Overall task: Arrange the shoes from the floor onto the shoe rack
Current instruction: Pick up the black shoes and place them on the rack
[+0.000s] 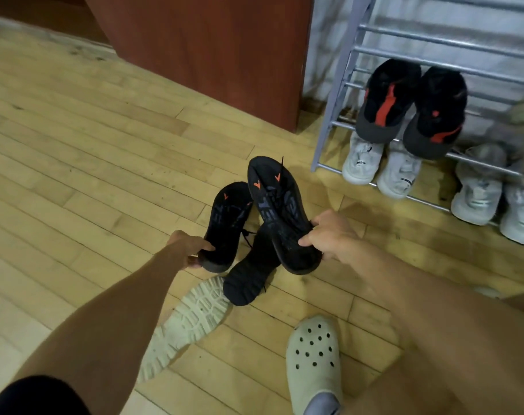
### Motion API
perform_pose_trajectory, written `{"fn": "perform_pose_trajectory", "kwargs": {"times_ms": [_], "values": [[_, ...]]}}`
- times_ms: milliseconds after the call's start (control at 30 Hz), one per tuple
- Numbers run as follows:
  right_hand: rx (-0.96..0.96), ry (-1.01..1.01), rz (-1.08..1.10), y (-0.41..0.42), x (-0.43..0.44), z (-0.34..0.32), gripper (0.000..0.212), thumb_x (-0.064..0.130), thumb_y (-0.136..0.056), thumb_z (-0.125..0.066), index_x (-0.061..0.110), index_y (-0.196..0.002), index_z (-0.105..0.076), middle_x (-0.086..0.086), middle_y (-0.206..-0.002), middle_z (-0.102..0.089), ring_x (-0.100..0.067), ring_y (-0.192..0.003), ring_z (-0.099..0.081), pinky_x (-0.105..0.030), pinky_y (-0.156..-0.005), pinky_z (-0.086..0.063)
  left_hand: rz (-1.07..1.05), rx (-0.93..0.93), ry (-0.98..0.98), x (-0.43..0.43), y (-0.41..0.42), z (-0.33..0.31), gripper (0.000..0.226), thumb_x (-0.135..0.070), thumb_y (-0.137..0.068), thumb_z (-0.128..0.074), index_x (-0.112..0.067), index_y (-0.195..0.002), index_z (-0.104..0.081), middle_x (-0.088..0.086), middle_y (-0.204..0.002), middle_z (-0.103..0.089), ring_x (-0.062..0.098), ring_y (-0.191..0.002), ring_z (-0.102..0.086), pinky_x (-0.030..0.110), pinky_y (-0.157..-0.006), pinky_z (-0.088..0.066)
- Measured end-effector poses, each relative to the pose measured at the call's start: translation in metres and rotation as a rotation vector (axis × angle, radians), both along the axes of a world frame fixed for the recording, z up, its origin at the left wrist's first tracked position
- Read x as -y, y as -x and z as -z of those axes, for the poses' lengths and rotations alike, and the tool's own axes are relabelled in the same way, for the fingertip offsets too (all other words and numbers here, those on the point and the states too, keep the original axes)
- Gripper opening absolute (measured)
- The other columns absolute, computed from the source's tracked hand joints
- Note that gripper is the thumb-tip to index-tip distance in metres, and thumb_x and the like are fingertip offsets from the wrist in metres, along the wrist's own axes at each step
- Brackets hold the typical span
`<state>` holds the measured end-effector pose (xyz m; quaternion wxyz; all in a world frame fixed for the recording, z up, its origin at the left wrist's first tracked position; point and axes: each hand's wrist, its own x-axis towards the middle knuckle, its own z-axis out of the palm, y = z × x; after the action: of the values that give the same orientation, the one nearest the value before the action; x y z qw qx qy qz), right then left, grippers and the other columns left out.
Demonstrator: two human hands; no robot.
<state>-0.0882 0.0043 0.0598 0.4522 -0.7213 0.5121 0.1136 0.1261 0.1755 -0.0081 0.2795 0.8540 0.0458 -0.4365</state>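
Observation:
Two black shoes with orange marks are held above the floor, soles facing me. My left hand [191,250] grips the heel of the smaller-looking left shoe [227,223]. My right hand [329,235] grips the heel of the right shoe [278,211], whose black knit upper hangs down below it. The grey metal shoe rack [341,70] stands at the upper right. It carries a black-and-red pair [410,106] on a higher rail and several pale grey sneakers [380,166] on the lowest rail. A cream shoe [188,322] lies sole-up on the floor under my left arm.
A cream clog [313,354] is worn on a foot at the bottom centre. A red-brown wooden cabinet [209,49] stands left of the rack. Pale wooden floorboards [75,160] stretch out to the left.

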Motion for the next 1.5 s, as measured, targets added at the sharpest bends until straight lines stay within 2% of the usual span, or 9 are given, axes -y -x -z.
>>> {"fn": "perform_pose_trajectory", "kwargs": {"times_ms": [200, 400, 600, 667, 833, 1000, 1167, 1267, 1500], "values": [[0.039, 0.067, 0.021, 0.006, -0.008, -0.052, 0.037, 0.017, -0.08, -0.076, 0.003, -0.113, -0.066, -0.013, -0.111, -0.068, -0.031, -0.095, -0.067, -0.039, -0.074, -0.061, -0.114, -0.083, 0.25, -0.017, 0.022, -0.075, 0.028, -0.002, -0.079, -0.073, 0.006, -0.101, -0.056, 0.017, -0.082, -0.061, 0.03, -0.074, -0.062, 0.032, -0.046, -0.056], [0.118, 0.18, 0.031, 0.03, -0.006, -0.118, 0.046, 0.017, -0.08, -0.076, 0.002, -0.122, -0.063, -0.015, -0.113, -0.068, -0.033, -0.084, -0.07, -0.04, -0.07, -0.061, -0.096, -0.006, 0.485, -0.016, 0.052, -0.149, 0.039, -0.009, -0.078, -0.076, 0.008, -0.108, -0.058, 0.02, -0.108, -0.065, 0.034, -0.095, -0.065, 0.038, -0.067, -0.057], [0.223, 0.164, 0.178, 0.082, 0.015, -0.169, 0.037, 0.008, -0.078, -0.077, -0.001, -0.113, -0.068, -0.018, -0.099, -0.07, -0.029, -0.051, -0.064, -0.029, -0.043, -0.054, 0.086, 0.076, 0.586, 0.02, 0.089, -0.208, 0.033, -0.011, -0.083, -0.072, 0.006, -0.106, -0.057, 0.017, -0.091, -0.065, 0.034, -0.082, -0.067, 0.038, -0.069, -0.058], [0.244, 0.161, 0.221, 0.103, 0.024, -0.183, 0.035, 0.005, -0.077, -0.076, -0.005, -0.109, -0.068, -0.02, -0.095, -0.068, -0.029, -0.045, -0.062, -0.033, -0.04, -0.055, 0.149, 0.095, 0.588, 0.037, 0.105, -0.217, 0.032, -0.01, -0.082, -0.072, 0.008, -0.105, -0.058, 0.019, -0.093, -0.066, 0.035, -0.079, -0.067, 0.038, -0.068, -0.059], [0.319, 0.15, 0.358, 0.153, 0.056, -0.196, 0.034, 0.001, -0.08, -0.073, -0.004, -0.113, -0.067, -0.021, -0.108, -0.07, -0.04, -0.082, -0.071, -0.042, -0.059, -0.062, 0.254, 0.122, 0.606, 0.084, 0.141, -0.227, 0.025, -0.008, -0.079, -0.074, 0.007, -0.096, -0.064, 0.018, -0.098, -0.07, 0.032, -0.08, -0.069, 0.041, -0.073, -0.059], [0.381, 0.177, 0.464, 0.176, 0.099, -0.202, 0.043, 0.003, -0.08, -0.074, -0.005, -0.12, -0.062, -0.021, -0.117, -0.066, -0.041, -0.084, -0.07, -0.044, -0.06, -0.062, 0.325, 0.14, 0.668, 0.148, 0.164, -0.238, 0.029, -0.007, -0.075, -0.078, 0.007, -0.098, -0.067, 0.017, -0.094, -0.073, 0.03, -0.076, -0.071, 0.038, -0.067, -0.059], [0.467, 0.168, 0.535, 0.174, 0.152, -0.204, 0.029, 0.001, -0.082, -0.071, -0.008, -0.107, -0.06, -0.02, -0.101, -0.065, -0.034, -0.064, -0.067, -0.04, -0.047, -0.059, 0.307, 0.125, 0.675, 0.222, 0.166, -0.248, 0.024, -0.008, -0.076, -0.078, 0.005, -0.091, -0.065, 0.019, -0.091, -0.071, 0.03, -0.072, -0.071, 0.034, -0.056, -0.059], [0.483, 0.167, 0.562, 0.166, 0.189, -0.198, 0.024, 0.003, -0.083, -0.071, -0.01, -0.102, -0.06, -0.021, -0.098, -0.067, -0.035, -0.061, -0.067, -0.043, -0.052, -0.06, 0.285, 0.135, 0.679, 0.262, 0.158, -0.25, 0.02, -0.007, -0.075, -0.079, 0.003, -0.084, -0.064, 0.019, -0.085, -0.07, 0.028, -0.066, -0.07, 0.031, -0.047, -0.058], [0.591, 0.147, 0.61, 0.139, 0.255, -0.18, 0.015, 0.0, -0.086, -0.067, 0.004, -0.075, -0.057, -0.012, -0.079, -0.065, -0.023, -0.046, -0.066, -0.034, -0.041, -0.057, 0.348, 0.201, 0.686, 0.338, 0.136, -0.246, 0.035, -0.011, -0.078, -0.077, 0.005, -0.106, -0.065, 0.02, -0.098, -0.071, 0.029, -0.071, -0.071, 0.036, -0.06, -0.061]]}}
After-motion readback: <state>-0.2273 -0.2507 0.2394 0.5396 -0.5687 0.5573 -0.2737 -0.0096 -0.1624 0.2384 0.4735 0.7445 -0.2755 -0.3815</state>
